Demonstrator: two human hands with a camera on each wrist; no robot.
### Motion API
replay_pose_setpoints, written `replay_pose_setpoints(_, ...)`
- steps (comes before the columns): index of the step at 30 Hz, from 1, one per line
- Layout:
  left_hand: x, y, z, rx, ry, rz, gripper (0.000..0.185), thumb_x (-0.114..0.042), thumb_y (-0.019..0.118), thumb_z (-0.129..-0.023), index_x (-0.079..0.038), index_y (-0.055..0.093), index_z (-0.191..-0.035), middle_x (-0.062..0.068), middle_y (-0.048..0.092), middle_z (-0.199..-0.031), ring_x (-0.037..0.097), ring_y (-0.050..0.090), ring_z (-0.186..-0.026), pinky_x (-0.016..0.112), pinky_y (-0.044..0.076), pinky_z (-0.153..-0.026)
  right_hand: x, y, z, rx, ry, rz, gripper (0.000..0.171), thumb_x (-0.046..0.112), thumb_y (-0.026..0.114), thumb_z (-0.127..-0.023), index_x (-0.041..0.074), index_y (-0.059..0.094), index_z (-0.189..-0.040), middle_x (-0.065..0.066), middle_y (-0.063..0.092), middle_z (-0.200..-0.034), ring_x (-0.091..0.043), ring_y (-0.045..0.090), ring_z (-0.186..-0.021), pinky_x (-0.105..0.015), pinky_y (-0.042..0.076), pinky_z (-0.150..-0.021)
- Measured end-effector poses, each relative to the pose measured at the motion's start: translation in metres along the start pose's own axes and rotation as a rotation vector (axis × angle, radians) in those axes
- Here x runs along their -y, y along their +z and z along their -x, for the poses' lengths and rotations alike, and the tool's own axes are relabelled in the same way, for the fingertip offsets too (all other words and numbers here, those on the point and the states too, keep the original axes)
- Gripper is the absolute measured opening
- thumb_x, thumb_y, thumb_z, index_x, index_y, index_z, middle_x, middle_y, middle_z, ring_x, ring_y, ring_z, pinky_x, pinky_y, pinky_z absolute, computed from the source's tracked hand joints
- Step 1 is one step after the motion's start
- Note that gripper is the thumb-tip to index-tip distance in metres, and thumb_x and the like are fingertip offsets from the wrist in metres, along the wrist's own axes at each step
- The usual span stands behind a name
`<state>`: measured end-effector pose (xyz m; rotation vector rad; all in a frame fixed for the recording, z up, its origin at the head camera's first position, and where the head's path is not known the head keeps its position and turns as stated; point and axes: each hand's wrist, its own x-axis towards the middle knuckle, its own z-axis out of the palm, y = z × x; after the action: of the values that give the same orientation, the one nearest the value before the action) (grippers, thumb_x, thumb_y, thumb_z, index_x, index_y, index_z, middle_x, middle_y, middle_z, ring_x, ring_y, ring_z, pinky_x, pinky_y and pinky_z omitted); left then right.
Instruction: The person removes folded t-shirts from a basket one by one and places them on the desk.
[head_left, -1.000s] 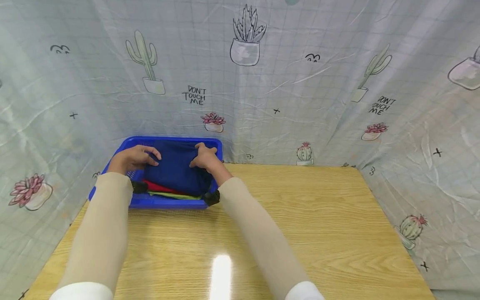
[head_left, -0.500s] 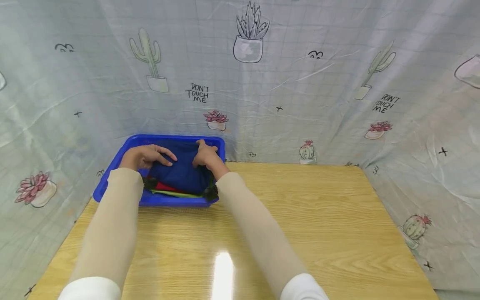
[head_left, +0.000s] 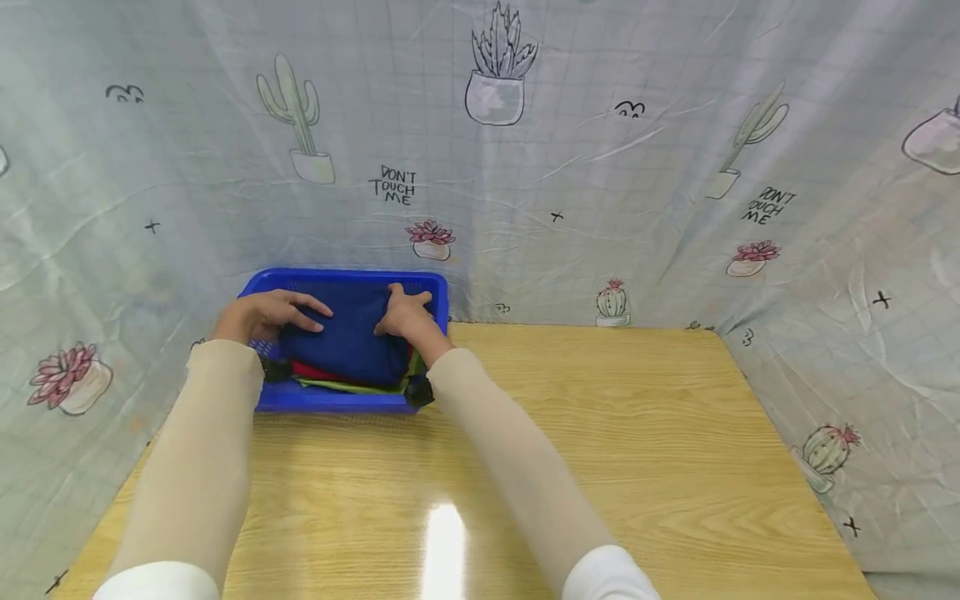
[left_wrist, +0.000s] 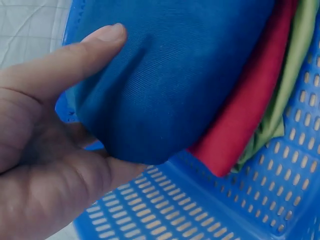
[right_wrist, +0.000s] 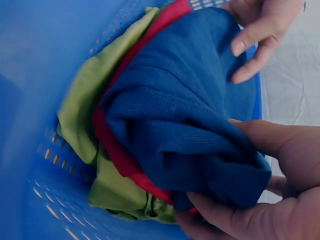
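A folded navy-blue cloth [head_left: 341,340] lies on top of a red cloth [left_wrist: 250,105] and a lime-green cloth [right_wrist: 82,95] inside a blue plastic basket [head_left: 337,406]. At the blue cloth's left end, my left hand [head_left: 270,313] holds its edge, thumb on top and fingers underneath in the left wrist view. My right hand [head_left: 406,318] grips the opposite end, where the fabric bunches into folds between thumb and fingers in the right wrist view. The left hand's fingertips also show at the top right of that view. Parts of the red and green cloths are hidden under the blue one.
The basket, with slotted walls and floor, stands at the back left of a wooden table [head_left: 600,433], against a printed curtain [head_left: 525,192]. A second curtain side closes in at the right. A dark wrist camera [head_left: 418,391] sits low beside the basket's front wall.
My left hand moved right toward the right hand, then back left. The blue cloth shifted slightly left, and more red and green shows at its right end.
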<state>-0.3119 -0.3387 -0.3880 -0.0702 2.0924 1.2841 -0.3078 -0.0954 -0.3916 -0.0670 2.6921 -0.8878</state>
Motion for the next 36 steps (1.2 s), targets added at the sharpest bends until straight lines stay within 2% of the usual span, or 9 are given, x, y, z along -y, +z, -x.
replay_pose_setpoints(7,-0.004,0.001,-0.009,0.044,-0.047,0.059,0.033,-0.010,0.067,-0.099,-0.012,0.069,-0.131,0.024,0.023,-0.161,0.028,0.059,-0.116,0.042,0.055,-0.094,-0.012,-0.003,-0.008,0.101,-0.169,0.017,0.075,0.017,0.077,-0.092,0.030,0.041,-0.156,-0.009,0.047,-0.154,-0.032,0.048,-0.134,-0.041,0.055,-0.088)
replay_pose_setpoints(14,0.000,0.002,-0.013,0.057,0.014,0.016,0.053,-0.012,0.063,-0.102,-0.011,0.049,-0.152,0.022,0.008,-0.168,0.034,0.045,-0.135,0.038,0.055,-0.094,-0.025,-0.012,-0.014,0.240,-0.227,-0.119,0.061,0.007,0.067,-0.097,0.031,0.052,-0.150,-0.006,0.029,-0.166,-0.031,0.044,-0.135,-0.034,0.044,-0.063)
replay_pose_setpoints(19,-0.003,0.000,-0.010,0.040,0.041,-0.010,0.062,-0.011,0.066,-0.100,-0.014,0.041,-0.157,0.017,0.016,-0.167,0.008,0.057,-0.080,0.023,0.050,-0.065,-0.024,-0.019,-0.015,0.257,-0.225,-0.139,0.055,0.001,0.062,-0.098,0.028,0.059,-0.145,-0.004,0.035,-0.162,-0.020,0.042,-0.072,-0.030,0.033,-0.057)
replay_pose_setpoints(21,-0.004,-0.003,-0.008,0.020,0.061,-0.026,0.062,-0.013,0.066,-0.100,-0.015,0.041,-0.157,0.013,0.042,-0.156,0.004,0.044,-0.055,0.022,0.041,-0.052,-0.024,-0.022,-0.016,0.251,-0.221,-0.161,0.054,-0.001,0.061,-0.097,0.029,0.062,-0.142,-0.002,0.038,-0.160,-0.016,0.030,-0.058,-0.029,0.031,-0.053)
replay_pose_setpoints(23,-0.006,-0.006,-0.007,-0.008,0.068,-0.007,0.062,-0.013,0.067,-0.099,-0.017,0.044,-0.156,0.006,0.070,-0.119,0.004,0.033,-0.042,0.021,0.036,-0.044,-0.024,-0.025,-0.017,0.245,-0.217,-0.174,0.054,-0.003,0.060,-0.097,0.030,0.063,-0.141,-0.002,0.041,-0.157,-0.014,0.022,-0.051,-0.029,0.028,-0.049)
replay_pose_setpoints(26,-0.007,-0.008,-0.003,-0.034,0.100,0.014,0.061,-0.014,0.069,-0.098,-0.019,0.046,-0.155,0.001,0.072,-0.107,0.006,0.027,-0.039,0.022,0.031,-0.042,-0.025,-0.030,-0.017,0.231,-0.208,-0.161,0.054,-0.001,0.061,-0.098,0.033,0.064,-0.140,-0.002,0.045,-0.153,-0.013,0.019,-0.046,-0.028,0.027,-0.045)
replay_pose_setpoints(30,-0.008,-0.007,0.002,-0.037,0.137,0.054,0.061,-0.016,0.070,-0.097,-0.018,0.048,-0.154,0.012,0.034,-0.159,0.006,0.036,-0.043,0.022,0.036,-0.046,-0.026,-0.035,-0.015,0.229,-0.203,-0.151,0.052,0.001,0.061,-0.099,0.034,0.064,-0.140,-0.003,0.045,-0.153,-0.013,0.021,-0.044,-0.027,0.029,-0.043)
replay_pose_setpoints(32,-0.008,-0.006,0.006,-0.041,0.144,0.059,0.060,-0.017,0.070,-0.098,-0.017,0.048,-0.154,0.014,0.024,-0.164,0.005,0.035,-0.042,0.022,0.035,-0.045,-0.026,-0.037,-0.013,0.228,-0.204,-0.149,0.051,0.001,0.061,-0.100,0.034,0.064,-0.139,-0.002,0.044,-0.155,-0.013,0.023,-0.043,-0.027,0.031,-0.043)
replay_pose_setpoints(36,-0.011,-0.001,0.014,-0.075,0.144,0.078,0.055,-0.020,0.072,-0.097,-0.021,0.055,-0.149,0.008,0.062,-0.132,0.007,0.032,-0.038,0.022,0.032,-0.041,-0.023,-0.043,-0.007,0.210,-0.233,-0.081,0.051,-0.001,0.059,-0.101,0.032,0.065,-0.139,-0.001,0.043,-0.157,-0.014,0.024,-0.044,-0.028,0.035,-0.043)
